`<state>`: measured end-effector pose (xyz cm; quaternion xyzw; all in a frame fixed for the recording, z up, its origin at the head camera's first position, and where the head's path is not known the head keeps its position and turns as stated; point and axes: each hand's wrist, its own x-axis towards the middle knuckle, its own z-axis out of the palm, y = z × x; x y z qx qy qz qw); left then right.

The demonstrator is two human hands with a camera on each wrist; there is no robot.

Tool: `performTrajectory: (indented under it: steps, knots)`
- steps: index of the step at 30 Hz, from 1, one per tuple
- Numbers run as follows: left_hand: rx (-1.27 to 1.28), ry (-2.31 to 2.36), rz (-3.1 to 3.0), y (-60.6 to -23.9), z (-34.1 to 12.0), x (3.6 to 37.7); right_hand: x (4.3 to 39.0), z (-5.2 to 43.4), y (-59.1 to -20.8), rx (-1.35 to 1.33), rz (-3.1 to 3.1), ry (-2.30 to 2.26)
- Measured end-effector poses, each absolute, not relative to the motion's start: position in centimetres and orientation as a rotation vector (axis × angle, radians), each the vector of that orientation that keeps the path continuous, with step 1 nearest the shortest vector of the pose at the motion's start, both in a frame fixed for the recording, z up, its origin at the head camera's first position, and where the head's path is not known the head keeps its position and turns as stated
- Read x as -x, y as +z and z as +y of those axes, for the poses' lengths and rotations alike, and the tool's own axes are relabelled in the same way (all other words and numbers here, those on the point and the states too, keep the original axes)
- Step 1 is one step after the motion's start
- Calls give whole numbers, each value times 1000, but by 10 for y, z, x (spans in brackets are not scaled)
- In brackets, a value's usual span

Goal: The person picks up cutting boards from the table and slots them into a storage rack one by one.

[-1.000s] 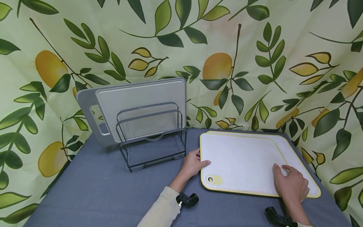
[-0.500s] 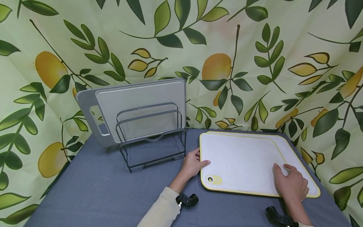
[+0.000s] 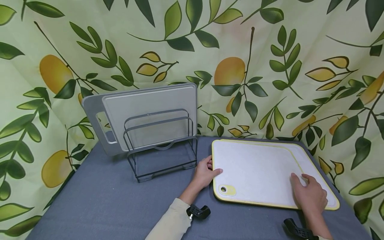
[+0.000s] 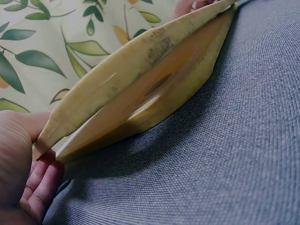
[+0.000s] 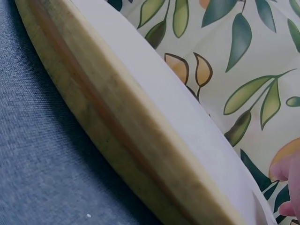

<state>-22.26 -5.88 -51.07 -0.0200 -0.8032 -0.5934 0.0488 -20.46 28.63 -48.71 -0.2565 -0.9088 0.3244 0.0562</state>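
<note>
A white cutting board with a yellow rim lies flat at the right of the table. In the left wrist view it is the upper board, with a second yellow-edged cutting board under it and a narrow gap between them. My left hand pinches the upper board's left edge, thumb on top and fingers below. My right hand rests over the right part of the board near its front edge, thumb and index finger apart. In the right wrist view only fingertips show at the right side.
A dark wire rack stands on the grey-blue tablecloth to the left. A grey cutting board with a handle slot leans upright in its back. Leaf-patterned cloth hangs behind the table and at both sides.
</note>
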Motion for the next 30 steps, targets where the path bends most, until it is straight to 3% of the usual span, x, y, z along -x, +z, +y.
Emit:
performTrajectory:
  steps: [30]
  knots:
    - [140,-1907,-2315,-513,-58,223,208,303,-483,808,-2797,1128]
